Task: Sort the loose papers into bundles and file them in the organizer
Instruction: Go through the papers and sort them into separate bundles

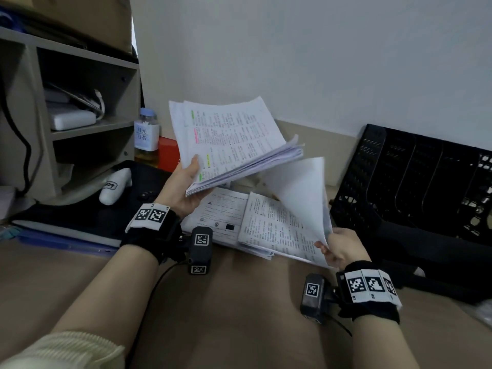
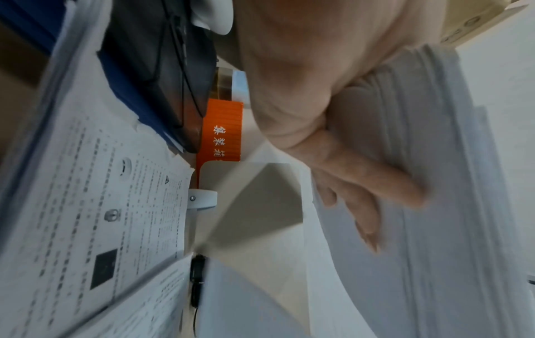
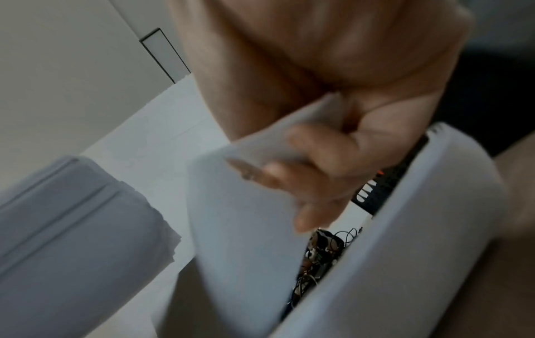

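My left hand grips a thick stack of printed papers by its near corner, thumb on top and fingers underneath, holding it tilted above the desk. My right hand pinches the lower corner of a blank white sheet, which stands curled upward; the right wrist view shows the sheet between thumb and fingers. Under both hands several printed papers lie spread on the desk. The black mesh organizer lies at the right against the wall.
A beige shelf unit stands at the left, with a tea bottle and an orange box beside it. A black bag, a white object and blue folders lie at the left.
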Motion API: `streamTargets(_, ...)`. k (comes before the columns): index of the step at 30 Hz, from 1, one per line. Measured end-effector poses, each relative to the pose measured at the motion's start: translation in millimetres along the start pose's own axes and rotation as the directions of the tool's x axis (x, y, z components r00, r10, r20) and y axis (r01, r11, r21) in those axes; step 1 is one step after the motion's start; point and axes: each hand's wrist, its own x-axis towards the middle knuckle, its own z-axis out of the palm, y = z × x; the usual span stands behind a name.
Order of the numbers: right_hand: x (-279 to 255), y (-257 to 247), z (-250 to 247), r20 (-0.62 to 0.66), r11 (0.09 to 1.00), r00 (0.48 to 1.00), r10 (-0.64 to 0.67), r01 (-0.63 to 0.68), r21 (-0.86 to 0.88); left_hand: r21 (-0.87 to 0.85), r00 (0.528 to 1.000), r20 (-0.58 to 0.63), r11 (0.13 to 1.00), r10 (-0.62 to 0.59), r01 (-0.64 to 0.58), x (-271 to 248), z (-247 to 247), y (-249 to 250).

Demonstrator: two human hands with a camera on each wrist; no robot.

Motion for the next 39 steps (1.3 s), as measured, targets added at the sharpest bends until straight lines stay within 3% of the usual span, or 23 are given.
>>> streamTargets(5, -11, -2, -8, 0.054, 0.974, 0.998, 0.017, -0.005, -0.227, 0.031, 1.0, -0.005, 0.999, -0.008, 0.008, 1, 0, 0)
streamTargets(10, -8, -2, -7, -0.084, 0.9, 0.996, -0.042, 0.001, -0.435, 0.074, 0.999, 0.018, 0.997, -0.04, 0.038, 0, 2, -3)
streamTargets(13, -13, -8, -7, -0.079, 0.836, 0.993, -0.091, 0.033, -0.547, 0.099, 0.999, 0.036, 0.994, -0.039, 0.036, 0, 2, -2)
streamTargets(18, -6, -12, 11, 0.055, 0.899, 0.982, -0.178, 0.186, -0.396, 0.156, 0.998, 0.04, 0.987, -0.049, 0.043, -2, 4, -1)
streamTargets(21, -12, -9, 18, 0.251, 0.891, 0.967, -0.039, 0.147, -0.429, 0.197, 0.997, 0.029, 0.979, -0.066, 0.059, -4, 5, -2)
streamTargets(23, -18, -8, 18, 0.309, 0.885, 0.95, 0.051, 0.1, -0.455, 0.214, 0.997, 0.032, 0.974, -0.076, 0.068, -5, 6, -3)
streamTargets(26, -16, -9, 17, 0.249, 0.95, 0.969, 0.009, 0.069, -0.304, 0.243, 0.995, 0.046, 0.967, -0.094, 0.08, -7, 7, -3)
streamTargets(32, -15, -17, 16, 0.096, 0.967, 0.963, -0.251, 0.243, 0.081, 0.268, 0.973, 0.157, 0.956, -0.167, 0.121, -11, 7, -2)
streamTargets(39, -29, -27, 21, 0.265, 0.944, 0.916, -0.301, 0.248, 0.216, 0.228, 0.943, 0.256, 0.961, -0.213, 0.155, -11, 8, -4)
